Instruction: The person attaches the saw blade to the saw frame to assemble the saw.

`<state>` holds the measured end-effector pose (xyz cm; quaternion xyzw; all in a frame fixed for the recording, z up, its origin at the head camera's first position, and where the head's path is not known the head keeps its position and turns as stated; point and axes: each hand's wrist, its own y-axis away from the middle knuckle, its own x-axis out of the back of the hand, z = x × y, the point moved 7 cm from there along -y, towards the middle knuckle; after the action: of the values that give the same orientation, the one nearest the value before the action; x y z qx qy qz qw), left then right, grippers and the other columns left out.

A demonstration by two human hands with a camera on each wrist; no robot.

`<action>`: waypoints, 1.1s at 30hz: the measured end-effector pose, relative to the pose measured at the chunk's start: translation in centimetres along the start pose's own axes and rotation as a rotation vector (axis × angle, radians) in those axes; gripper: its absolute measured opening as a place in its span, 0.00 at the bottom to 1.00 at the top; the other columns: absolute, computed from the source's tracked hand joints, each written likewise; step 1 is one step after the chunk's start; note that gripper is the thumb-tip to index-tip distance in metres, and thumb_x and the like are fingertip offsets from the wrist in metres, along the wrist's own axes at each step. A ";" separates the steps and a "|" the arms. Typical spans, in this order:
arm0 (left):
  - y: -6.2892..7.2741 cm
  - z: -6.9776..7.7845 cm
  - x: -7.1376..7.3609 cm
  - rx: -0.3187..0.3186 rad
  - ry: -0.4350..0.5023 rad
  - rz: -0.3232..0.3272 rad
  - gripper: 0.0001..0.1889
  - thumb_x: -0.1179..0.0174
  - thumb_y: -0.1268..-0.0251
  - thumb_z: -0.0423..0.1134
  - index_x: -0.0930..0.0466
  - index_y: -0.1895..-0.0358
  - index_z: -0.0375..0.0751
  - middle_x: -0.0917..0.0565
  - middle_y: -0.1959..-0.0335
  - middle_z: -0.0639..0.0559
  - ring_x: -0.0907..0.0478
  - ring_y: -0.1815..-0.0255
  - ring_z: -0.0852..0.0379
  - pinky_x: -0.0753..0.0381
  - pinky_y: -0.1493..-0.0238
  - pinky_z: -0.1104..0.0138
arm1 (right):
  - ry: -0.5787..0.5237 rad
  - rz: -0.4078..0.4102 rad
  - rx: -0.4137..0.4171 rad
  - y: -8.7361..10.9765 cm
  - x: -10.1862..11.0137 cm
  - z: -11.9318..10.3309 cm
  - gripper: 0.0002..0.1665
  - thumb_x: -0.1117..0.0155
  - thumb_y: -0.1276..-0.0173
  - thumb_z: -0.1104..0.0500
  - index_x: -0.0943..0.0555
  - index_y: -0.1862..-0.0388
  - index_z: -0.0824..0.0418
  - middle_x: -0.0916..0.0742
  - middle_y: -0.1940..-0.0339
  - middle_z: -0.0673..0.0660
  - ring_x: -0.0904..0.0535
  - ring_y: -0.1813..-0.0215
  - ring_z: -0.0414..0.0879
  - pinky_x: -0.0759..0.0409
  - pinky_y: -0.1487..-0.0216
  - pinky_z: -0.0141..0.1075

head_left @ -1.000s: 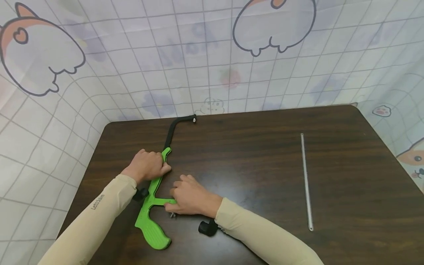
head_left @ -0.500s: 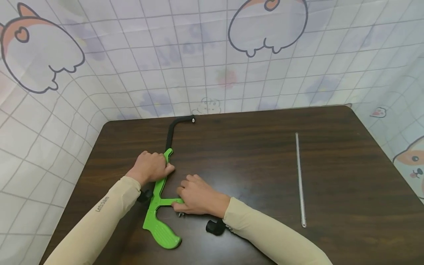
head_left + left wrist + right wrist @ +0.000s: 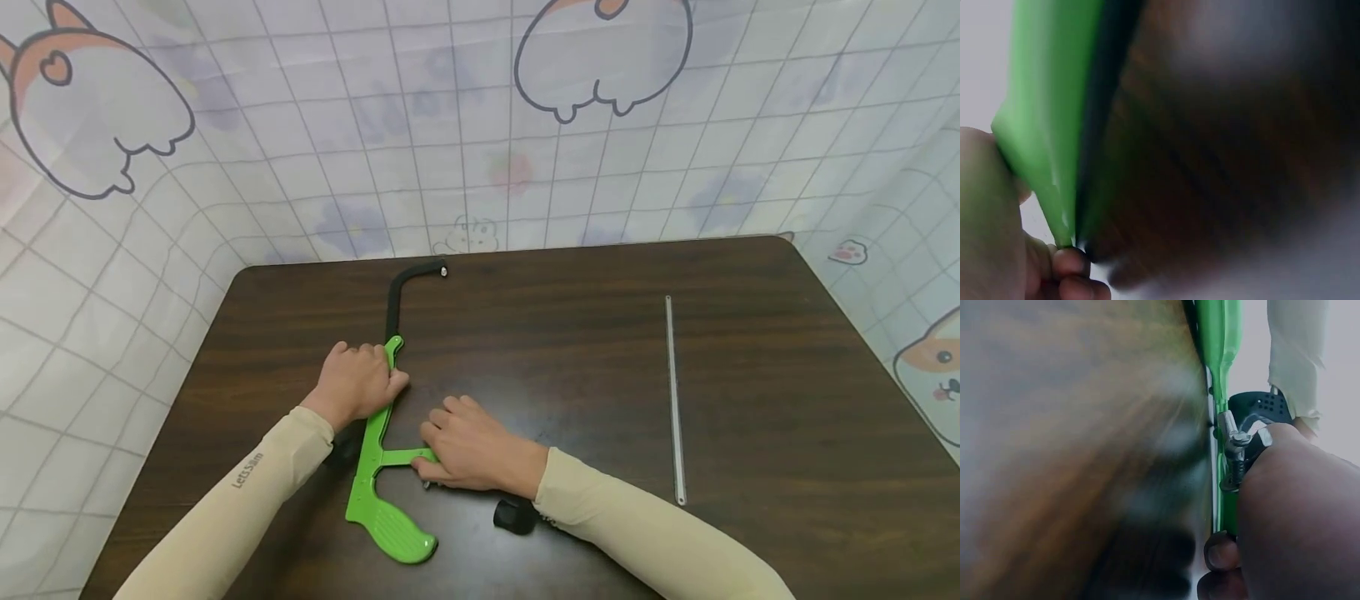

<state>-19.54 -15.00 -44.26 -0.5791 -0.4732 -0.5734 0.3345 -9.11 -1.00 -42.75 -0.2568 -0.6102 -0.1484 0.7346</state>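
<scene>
Green hacksaw frame (image 3: 368, 475) is held nearer the left edge of the surface (image 3: 547, 350), its spine (image 3: 378, 425) gripped by the left hand (image 3: 356, 385), its short arm (image 3: 402, 457) by the right hand (image 3: 476, 450). Probably it is stiff and light, best taken by the handle (image 3: 395, 533).

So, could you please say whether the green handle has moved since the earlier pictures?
Yes: in the head view, the green handle has shifted rightward, closer to the stationary metal strip.
</scene>
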 end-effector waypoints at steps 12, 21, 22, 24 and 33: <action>0.1 2.4 0.3 0.026 0.039 0.048 0.24 0.55 0.25 0.54 0.35 0.78 0.43 0.31 0.79 0.47 0.32 0.75 0.49 0.34 0.62 0.58 | -0.019 -0.016 -0.003 2.6 0.3 0.8 0.22 0.49 0.21 0.38 0.23 0.71 0.48 0.21 0.73 0.44 0.33 0.71 0.42 0.43 0.65 0.32; 0.3 4.3 0.7 0.000 0.051 0.116 0.21 0.53 0.29 0.51 0.35 0.79 0.42 0.32 0.79 0.47 0.31 0.74 0.47 0.32 0.58 0.58 | -0.086 -0.032 -0.036 4.6 0.4 1.4 0.21 0.47 0.22 0.39 0.24 0.71 0.49 0.22 0.74 0.45 0.38 0.72 0.42 0.45 0.65 0.31; 0.4 4.4 0.7 0.004 0.058 0.108 0.21 0.54 0.28 0.52 0.35 0.78 0.42 0.32 0.78 0.47 0.32 0.73 0.47 0.32 0.58 0.58 | -0.092 -0.035 -0.037 4.7 0.4 1.4 0.21 0.46 0.22 0.39 0.24 0.71 0.49 0.22 0.74 0.45 0.38 0.72 0.42 0.45 0.65 0.31; 0.5 4.6 0.5 0.011 0.068 0.105 0.21 0.54 0.28 0.52 0.35 0.77 0.42 0.32 0.77 0.47 0.32 0.71 0.47 0.32 0.57 0.57 | -0.096 -0.040 -0.038 5.0 0.5 1.4 0.21 0.46 0.22 0.39 0.24 0.71 0.49 0.23 0.74 0.45 0.39 0.72 0.42 0.44 0.65 0.31; 1.2 5.5 0.3 0.026 0.113 0.096 0.20 0.54 0.29 0.53 0.36 0.74 0.42 0.33 0.73 0.47 0.35 0.69 0.48 0.33 0.57 0.57 | -0.116 -0.056 -0.032 6.4 0.9 1.4 0.22 0.46 0.22 0.38 0.27 0.72 0.48 0.27 0.77 0.44 0.45 0.73 0.40 0.49 0.66 0.30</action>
<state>-16.57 -10.22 -44.44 -0.5635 -0.4325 -0.5824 0.3954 -6.65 5.18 -42.97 -0.2596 -0.6563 -0.1636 0.6893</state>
